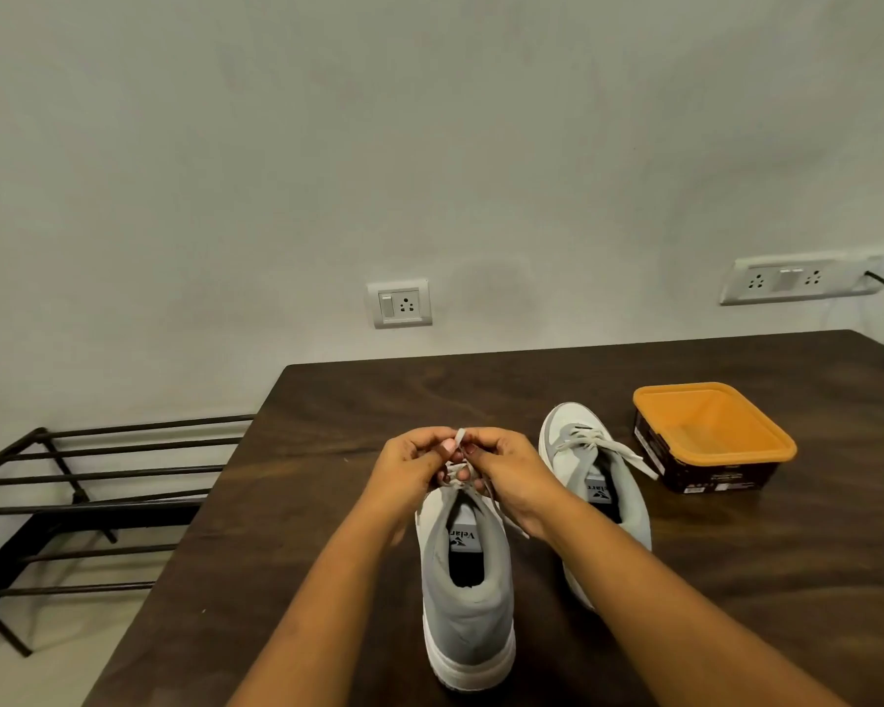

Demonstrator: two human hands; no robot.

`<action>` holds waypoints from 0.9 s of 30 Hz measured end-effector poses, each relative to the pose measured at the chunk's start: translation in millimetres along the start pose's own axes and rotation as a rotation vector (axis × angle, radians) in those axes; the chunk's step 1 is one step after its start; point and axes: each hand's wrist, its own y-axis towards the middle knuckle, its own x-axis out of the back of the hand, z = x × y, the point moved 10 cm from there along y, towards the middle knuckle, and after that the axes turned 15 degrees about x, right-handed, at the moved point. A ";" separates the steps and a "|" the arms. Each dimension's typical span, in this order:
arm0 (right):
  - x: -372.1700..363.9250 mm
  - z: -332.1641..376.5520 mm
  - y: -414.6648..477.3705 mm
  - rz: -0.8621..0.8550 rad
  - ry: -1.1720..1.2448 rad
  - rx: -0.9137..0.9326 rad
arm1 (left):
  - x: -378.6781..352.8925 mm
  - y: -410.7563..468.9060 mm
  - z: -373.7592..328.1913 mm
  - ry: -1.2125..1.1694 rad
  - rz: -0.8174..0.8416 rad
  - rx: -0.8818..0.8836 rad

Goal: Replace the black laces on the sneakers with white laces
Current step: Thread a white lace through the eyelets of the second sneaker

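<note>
Two grey and white sneakers stand on a dark wooden table (327,528), heels toward me. The near sneaker (468,599) carries a white lace (459,441) that both hands work over its tongue. My left hand (412,464) pinches the lace from the left, and my right hand (506,472) pinches it from the right, fingertips almost meeting. One loose lace end hangs down under my right wrist. The far sneaker (590,472) lies to the right, laced in white with its ends loose over the side. No black laces are in view.
An open orange-lined box (710,436) with dark sides sits on the table right of the sneakers. A black metal rack (83,482) stands on the floor to the left. The wall behind holds two socket plates (399,302), and a black cable hangs at the far right.
</note>
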 end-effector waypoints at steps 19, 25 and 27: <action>22.2 2.1 1.7 -0.044 -0.205 -0.024 | 10.9 8.7 3.3 0.166 -0.207 -0.008; 31.1 -16.9 -1.3 -0.165 -0.306 -0.159 | 10.7 7.6 -1.4 0.282 -0.226 -0.089; 30.6 -15.7 -3.8 -0.178 -0.305 -0.150 | 12.7 6.7 -2.0 0.321 -0.267 -0.096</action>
